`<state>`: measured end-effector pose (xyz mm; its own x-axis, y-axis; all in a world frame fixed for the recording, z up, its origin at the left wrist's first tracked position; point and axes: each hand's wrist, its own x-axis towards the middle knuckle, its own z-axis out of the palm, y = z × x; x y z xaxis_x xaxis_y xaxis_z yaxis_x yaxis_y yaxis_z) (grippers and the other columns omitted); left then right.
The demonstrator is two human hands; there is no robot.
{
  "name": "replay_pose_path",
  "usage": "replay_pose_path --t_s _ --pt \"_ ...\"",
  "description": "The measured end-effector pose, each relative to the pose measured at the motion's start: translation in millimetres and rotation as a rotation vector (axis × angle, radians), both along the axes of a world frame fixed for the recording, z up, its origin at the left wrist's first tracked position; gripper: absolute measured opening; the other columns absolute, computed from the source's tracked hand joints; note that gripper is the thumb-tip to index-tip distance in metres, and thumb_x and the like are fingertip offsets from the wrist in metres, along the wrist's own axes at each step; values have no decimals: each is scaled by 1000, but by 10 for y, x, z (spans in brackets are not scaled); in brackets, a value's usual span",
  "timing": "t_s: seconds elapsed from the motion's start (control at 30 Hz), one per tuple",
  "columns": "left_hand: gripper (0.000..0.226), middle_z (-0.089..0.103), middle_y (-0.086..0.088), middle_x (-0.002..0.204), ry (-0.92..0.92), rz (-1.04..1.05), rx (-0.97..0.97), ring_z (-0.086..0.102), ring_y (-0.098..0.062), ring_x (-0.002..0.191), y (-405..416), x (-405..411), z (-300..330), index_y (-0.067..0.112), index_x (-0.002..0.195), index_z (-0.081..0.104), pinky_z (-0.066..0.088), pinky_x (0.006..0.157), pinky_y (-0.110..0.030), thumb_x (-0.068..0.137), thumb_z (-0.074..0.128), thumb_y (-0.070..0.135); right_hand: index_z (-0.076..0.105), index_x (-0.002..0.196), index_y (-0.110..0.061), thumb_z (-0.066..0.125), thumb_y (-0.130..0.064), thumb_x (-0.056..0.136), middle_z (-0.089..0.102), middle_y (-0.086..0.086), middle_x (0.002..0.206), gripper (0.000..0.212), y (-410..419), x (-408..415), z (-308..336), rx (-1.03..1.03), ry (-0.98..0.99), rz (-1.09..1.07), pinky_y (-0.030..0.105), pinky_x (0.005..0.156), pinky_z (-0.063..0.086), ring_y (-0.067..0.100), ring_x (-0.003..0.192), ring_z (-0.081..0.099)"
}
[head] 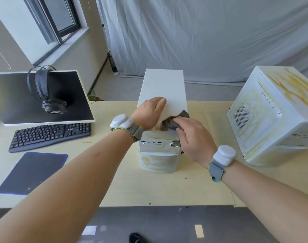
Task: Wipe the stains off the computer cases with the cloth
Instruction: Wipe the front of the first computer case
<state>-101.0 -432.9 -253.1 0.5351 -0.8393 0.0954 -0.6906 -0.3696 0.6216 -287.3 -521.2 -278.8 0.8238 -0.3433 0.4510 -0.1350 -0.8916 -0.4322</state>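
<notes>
Currently two computer cases on table: centre case, stained case at right. Left hand flat on centre case top; right hand grips one cloth at its front top edge.

I am wearing the only camera on my head, and it is looking forward and down over the table. It is a wide-angle view, so the straight edges are bending near the borders. My two forearms are entering from 7 and 5 o'clock and are meeting close under the lens, at the white computer case in the centre. The second case is standing toward 3 o'clock, the monitor toward 9 o'clock. The curtain is filling the far side at 12 o'clock. There being just this one view, nothing is being shared.
</notes>
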Motion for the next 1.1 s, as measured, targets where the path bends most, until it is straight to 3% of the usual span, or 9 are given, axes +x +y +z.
replay_pose_path --t_s 0.1,0.2,0.27,0.33,0.53,0.73,0.93,1.03,1.1 --pt "63 61 -14 123 -173 -38 73 51 -30 115 -22 -4 -44 3 113 62 33 102 -35 106 19 49 63 118 -9 45 -9 100 65 4 105 25 63 -149 -41 225 -97 -98 31 82 39 21 96 51" --pt "51 57 -6 130 -289 -12 139 49 -31 123 -68 -9 -125 12 117 61 34 107 -37 107 25 47 55 101 -10 44 -15 102 57 7 93 13 143 -259 -82 555 -90 -291 33 67 36 22 83 50" --pt "48 53 -5 141 -315 9 159 45 -30 131 -84 -26 -141 15 128 57 32 113 -38 107 27 47 50 106 -11 47 -20 102 58 6 93 10 220 -322 -103 857 -29 -411 32 58 38 20 76 53" --pt "49 48 -5 148 -331 26 163 42 -29 136 -92 -20 -141 15 136 54 29 116 -37 107 29 47 48 111 -14 54 -25 99 60 4 95 17 269 -348 -183 993 10 -469 30 57 41 17 79 58" --pt "52 46 -2 150 -356 18 174 39 -27 138 -82 -13 -143 17 139 51 29 116 -38 106 28 50 57 101 -15 67 -31 91 63 0 88 21 427 -170 -325 968 -129 -562 37 66 55 20 79 63" --pt "53 43 -4 153 -366 -17 182 35 -27 142 -64 45 -169 15 141 50 24 119 -36 107 26 50 58 88 -9 73 -29 88 60 -2 76 25 676 268 -365 961 -269 -715 22 53 37 14 66 55" --pt "54 43 -3 153 -353 -47 161 35 -27 142 -103 115 -187 18 136 52 25 118 -37 106 24 52 57 70 -9 76 -27 83 54 -3 62 29 821 506 -430 1011 -328 -739 26 53 36 13 55 46" --pt "45 50 -3 144 -349 -70 150 42 -29 133 -97 141 -218 16 122 57 32 110 -38 106 27 45 58 73 -9 75 -27 82 50 -3 62 26 671 318 -436 1043 -434 -838 21 49 37 8 49 43" --pt "30 57 -5 128 -380 -85 152 50 -32 120 -84 192 -186 13 109 55 38 94 -37 105 32 32 57 75 -10 74 -27 82 49 -3 64 25 610 266 -421 1013 -475 -881 20 48 37 9 49 41"
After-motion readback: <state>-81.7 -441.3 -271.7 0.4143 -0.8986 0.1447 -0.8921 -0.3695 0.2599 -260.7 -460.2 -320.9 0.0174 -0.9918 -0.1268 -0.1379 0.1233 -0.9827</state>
